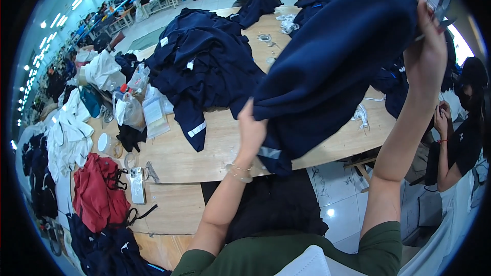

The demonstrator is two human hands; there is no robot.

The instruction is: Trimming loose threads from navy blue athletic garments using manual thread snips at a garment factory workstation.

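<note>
A dark navy garment [332,61] is stretched in the air between my two hands, over the wooden table. My left hand [252,130] grips its lower left edge, near a sleeve end with a grey patch [269,152]. Raised high at the right, my right hand [431,33] holds the opposite end. By the fingers of that hand shows a blurred metallic tool with a bit of red, whose kind I cannot make out. Left of the held garment, a heap of navy garments [204,61] lies on the table, with white labels on some pieces.
The wooden table [174,166] also bears a phone [137,185], a red bag [99,191], a white cup [106,144] and plastic bags [130,110]. White thread scraps [361,116] lie at the right. Two people work across the table; another person [460,138] stands close at the right.
</note>
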